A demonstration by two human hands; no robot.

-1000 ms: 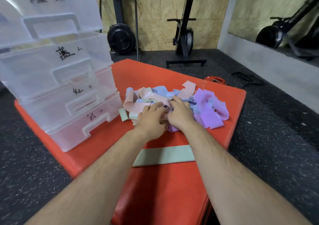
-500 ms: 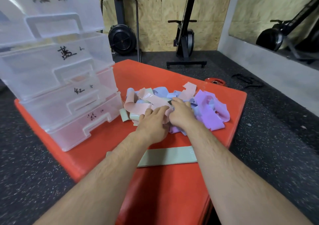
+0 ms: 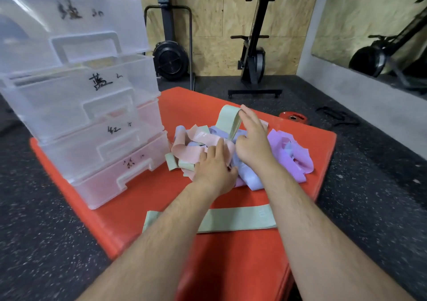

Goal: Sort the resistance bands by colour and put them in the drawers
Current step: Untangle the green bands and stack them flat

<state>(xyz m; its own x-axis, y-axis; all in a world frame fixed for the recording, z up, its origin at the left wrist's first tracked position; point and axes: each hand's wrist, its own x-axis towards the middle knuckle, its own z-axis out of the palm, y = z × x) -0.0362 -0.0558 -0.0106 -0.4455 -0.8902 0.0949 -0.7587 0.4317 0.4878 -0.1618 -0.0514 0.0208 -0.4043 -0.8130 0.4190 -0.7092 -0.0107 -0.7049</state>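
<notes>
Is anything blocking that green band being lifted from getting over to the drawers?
The right hand holds the green band up, but its lower end is tucked among pink bands and blue bands; the left hand presses on the pink ones. From there to the drawers, only bare red mat shows.

A pale green band [image 3: 227, 120] has been drawn up out of the pile [image 3: 288, 160] by the raised right grip [image 3: 251, 139]; the left grip [image 3: 213, 164] has been flattened onto a pink band [image 3: 196, 145].
</notes>
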